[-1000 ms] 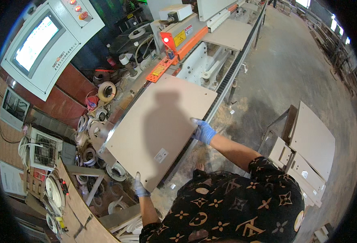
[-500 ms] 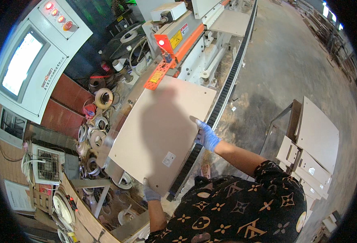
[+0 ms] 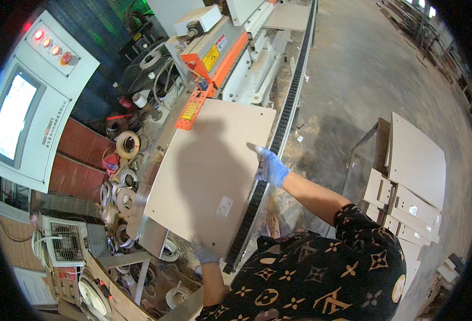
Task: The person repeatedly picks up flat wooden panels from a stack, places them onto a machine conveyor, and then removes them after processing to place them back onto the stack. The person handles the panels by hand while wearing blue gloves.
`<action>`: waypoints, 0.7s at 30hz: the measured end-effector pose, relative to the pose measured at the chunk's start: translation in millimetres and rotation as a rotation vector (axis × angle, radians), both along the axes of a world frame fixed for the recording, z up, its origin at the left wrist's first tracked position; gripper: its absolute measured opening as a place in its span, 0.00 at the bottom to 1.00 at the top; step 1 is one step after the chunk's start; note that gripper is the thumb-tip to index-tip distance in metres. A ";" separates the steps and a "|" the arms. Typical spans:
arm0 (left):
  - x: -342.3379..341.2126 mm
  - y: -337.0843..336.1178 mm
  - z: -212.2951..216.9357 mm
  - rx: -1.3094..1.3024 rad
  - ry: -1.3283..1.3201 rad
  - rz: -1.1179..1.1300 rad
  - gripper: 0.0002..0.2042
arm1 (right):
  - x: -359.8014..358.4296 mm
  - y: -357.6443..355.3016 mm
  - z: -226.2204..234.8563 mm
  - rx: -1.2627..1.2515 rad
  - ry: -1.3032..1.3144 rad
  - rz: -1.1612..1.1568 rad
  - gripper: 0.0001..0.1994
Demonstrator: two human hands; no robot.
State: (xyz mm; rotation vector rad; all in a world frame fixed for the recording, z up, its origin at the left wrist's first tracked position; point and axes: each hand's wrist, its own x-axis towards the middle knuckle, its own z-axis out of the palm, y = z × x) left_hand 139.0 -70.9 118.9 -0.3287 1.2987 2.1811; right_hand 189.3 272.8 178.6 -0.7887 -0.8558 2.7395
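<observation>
A large beige wooden panel lies flat on the bed of an edge-banding machine, its far end near the orange guard. My right hand, in a blue glove, presses on the panel's right edge beside the black conveyor chain. My left hand, also gloved, grips the panel's near edge. A small white label sits near the panel's near right corner.
A control cabinet with a lit screen stands at the left. Rolls of edge tape lie beside the machine. A stack of cut beige panels rests on a cart at the right. Concrete floor stretches beyond.
The panel has slid forward along the machine bed toward the orange guard, with both hands following it. The view has shifted closer to the machine.
</observation>
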 end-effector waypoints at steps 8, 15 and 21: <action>-46.7 81.6 -23.7 -0.161 -0.210 -0.174 0.31 | -14.8 82.4 -23.4 -0.092 -0.023 -0.185 0.40; -128.9 137.0 -96.3 -0.439 0.048 -0.257 0.26 | 112.4 66.1 -26.9 0.707 -0.168 -0.304 0.33; -139.3 204.3 -100.3 -0.186 -0.027 -0.226 0.24 | 383.7 63.6 -46.8 1.398 -1.362 -0.259 0.24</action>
